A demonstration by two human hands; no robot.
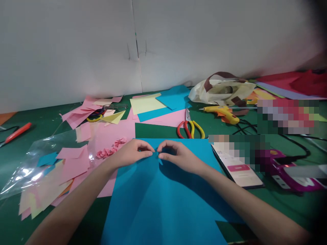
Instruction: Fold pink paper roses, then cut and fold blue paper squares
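A large blue paper sheet (158,211) lies in front of me on the green table. Just above its far part, my left hand (131,153) and my right hand (178,156) face each other with fingertips pinched. Between them is a small blue paper piece (155,154), hard to tell from the sheet behind it. Several folded pink paper roses (111,148) rest beside my left hand on a pink sheet (114,128). Beyond the blue sheet lie scissors (190,127) with red and yellow handles.
A yellow glue gun (224,113) with cables lies at right, near a cloth bag (222,90). A phone (237,166) and a purple power strip (291,170) are right of the sheet. Pink paper squares (73,163) and clear plastic are at left, with an orange-red cutter (18,132).
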